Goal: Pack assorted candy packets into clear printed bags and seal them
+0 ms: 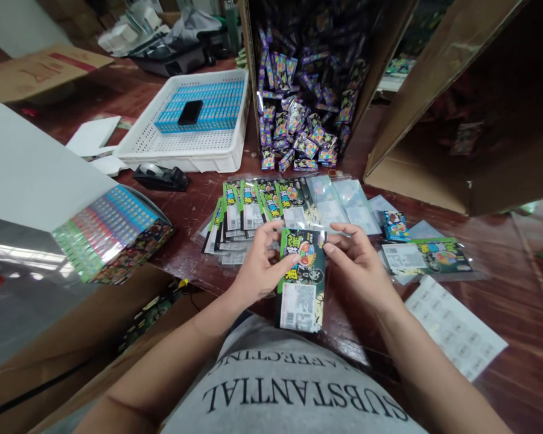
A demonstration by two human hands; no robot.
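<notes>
In front of my body is a black and green printed packet (302, 274) with a white label panel and colourful round shapes. My left hand (266, 262) grips its left edge, thumb across the front. At its upper right edge, my right hand (355, 256) pinches the packet between thumb and fingers. Just beyond lie overlapping packets of the same print (253, 208) and clear plastic sleeves (330, 199). Another such packet (428, 256) lies flat to the right, with a small blue box (395, 225) above it.
An open carton (294, 132) of small purple packs stands ahead; another carton (416, 163) is at right. A white basket (176, 154) holds blue boxes and a black phone (190, 113). Nearby are a tape dispenser (160, 177), a sticker sheet (455, 328) and a display box (113, 235).
</notes>
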